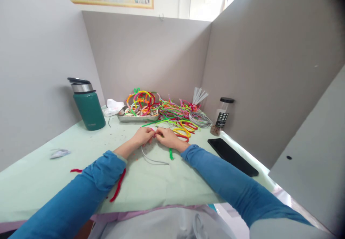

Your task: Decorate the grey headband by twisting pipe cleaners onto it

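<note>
Both hands meet over the middle of the table, fingertips touching. My left hand [145, 135] is pinched around something small and pinkish, mostly hidden by the fingers. From beneath it a thin grey wire [153, 161] curves down onto the cloth. My right hand [168, 137] is closed at the same spot, and what it grips is too small to name. A green fuzzy piece [171, 154] lies just below the right hand. Red fuzzy stems [118, 185] rest by the left forearm. Yellow and red looped stems [185, 128] lie right of the right hand.
A metal tray [138, 118] with pieces and coloured loops stands behind the hands, beside a pile of fuzzy stems [175, 109] and coiled wire [201, 119]. A green bottle [90, 109] is left; a jar [221, 116] and black phone [233, 156] are right. Grey partitions surround the table.
</note>
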Available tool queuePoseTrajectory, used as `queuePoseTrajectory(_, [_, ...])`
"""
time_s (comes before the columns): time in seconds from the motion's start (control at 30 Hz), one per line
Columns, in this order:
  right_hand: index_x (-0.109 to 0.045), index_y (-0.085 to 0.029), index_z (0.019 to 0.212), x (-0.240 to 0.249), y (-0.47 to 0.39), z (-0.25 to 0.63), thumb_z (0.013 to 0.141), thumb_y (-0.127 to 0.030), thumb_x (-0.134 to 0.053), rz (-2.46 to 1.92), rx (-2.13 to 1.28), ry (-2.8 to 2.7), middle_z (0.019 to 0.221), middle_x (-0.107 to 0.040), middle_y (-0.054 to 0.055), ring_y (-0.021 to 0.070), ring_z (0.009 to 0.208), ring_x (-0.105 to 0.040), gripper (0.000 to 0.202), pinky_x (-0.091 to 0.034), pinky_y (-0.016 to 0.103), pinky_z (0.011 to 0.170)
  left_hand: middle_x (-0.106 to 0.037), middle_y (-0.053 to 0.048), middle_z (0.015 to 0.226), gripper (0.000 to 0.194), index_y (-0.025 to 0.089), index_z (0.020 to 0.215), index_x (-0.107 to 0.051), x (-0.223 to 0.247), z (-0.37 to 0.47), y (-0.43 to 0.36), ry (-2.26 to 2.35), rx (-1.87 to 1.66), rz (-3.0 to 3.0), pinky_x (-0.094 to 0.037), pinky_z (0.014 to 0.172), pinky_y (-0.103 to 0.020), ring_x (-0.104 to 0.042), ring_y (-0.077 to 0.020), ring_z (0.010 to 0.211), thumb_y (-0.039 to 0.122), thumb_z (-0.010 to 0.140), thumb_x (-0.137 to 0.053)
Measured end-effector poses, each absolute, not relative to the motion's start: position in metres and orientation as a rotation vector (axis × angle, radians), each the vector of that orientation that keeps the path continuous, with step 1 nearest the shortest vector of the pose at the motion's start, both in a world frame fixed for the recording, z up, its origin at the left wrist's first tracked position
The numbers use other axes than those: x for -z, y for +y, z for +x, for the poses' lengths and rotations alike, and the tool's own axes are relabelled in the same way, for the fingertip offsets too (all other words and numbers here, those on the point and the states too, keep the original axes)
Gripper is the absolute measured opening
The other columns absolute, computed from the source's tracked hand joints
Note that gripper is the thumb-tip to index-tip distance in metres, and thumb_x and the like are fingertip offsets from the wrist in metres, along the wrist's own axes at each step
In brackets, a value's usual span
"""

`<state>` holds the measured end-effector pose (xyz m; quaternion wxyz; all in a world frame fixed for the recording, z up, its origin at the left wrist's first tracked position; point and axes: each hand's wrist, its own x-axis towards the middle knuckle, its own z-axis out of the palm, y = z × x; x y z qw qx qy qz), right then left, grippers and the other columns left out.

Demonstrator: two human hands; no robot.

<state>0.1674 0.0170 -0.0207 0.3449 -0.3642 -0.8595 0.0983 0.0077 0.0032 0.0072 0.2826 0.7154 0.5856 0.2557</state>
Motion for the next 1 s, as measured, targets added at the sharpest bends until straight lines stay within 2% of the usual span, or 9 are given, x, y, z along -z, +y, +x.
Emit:
queuePoseTrajectory(0.33, [-0.057, -0.017, 0.081, 0.0205, 0.0167, 0.1677, 0.082, -0.022, -0.046, -0.941, -0.242, -2.233, 0.07, -0.058, 0.0, 0.0108, 0.062, -0.047, 0.012, -0.03, 0.021, 0.057, -0.053, 0.004, 0.047, 0.027, 0.014, 0.075, -0.057, -0.0076, 0.0083, 0.0022, 1.576, -0.705, 1.889, -0.027, 0.033, -0.018, -0.036, -0.0056, 0.029, 0.037, 0.082, -0.044])
queuePoseTrajectory(1.0, [-0.057, -0.017, 0.081, 0.0223, 0.0185, 0.1675, 0.082, -0.022, -0.046, -0.943, -0.248, -2.238, 0.069, -0.058, 0.0, 0.011, 0.061, -0.046, 0.012, -0.029, 0.022, 0.057, -0.054, 0.004, 0.048, 0.026, 0.015, 0.072, -0.057, -0.0082, 0.0077, 0.0013, 1.579, -0.694, 1.968, -0.027, 0.033, -0.018, -0.038, -0.0061, 0.03, 0.034, 0.081, -0.041])
